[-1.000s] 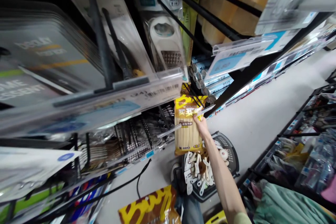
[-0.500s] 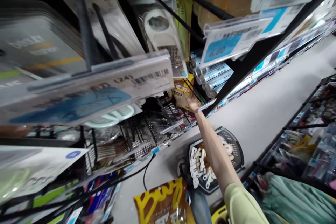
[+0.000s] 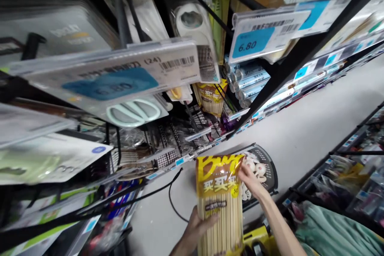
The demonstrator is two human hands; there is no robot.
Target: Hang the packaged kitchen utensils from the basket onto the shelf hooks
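A yellow-and-brown plastic pack of bamboo chopsticks [image 3: 222, 184] is held upright in front of me, its printed face towards the camera. My left hand [image 3: 196, 226] grips its lower left side, with the thumb across the front. At the pack's upper right edge, my right hand [image 3: 247, 174] has its fingers closed on the plastic. Another pack of the same kind [image 3: 212, 102] hangs on a shelf hook further off. Behind the held pack, a dark basket [image 3: 271, 180] of white and pale items stands on the floor, partly hidden.
Price tags [image 3: 264, 38] and metal hooks jut out from the rack at the upper left and centre. Packaged graters [image 3: 192, 28] and mint-handled scissors [image 3: 133, 112] hang there. A pale aisle floor [image 3: 300, 128] runs right. Green cloth [image 3: 336, 224] lies at the lower right.
My right hand has drawn back from the hanging pack to the held pack's upper right edge. The held pack has risen into fuller view, and my left hand now shows on it.
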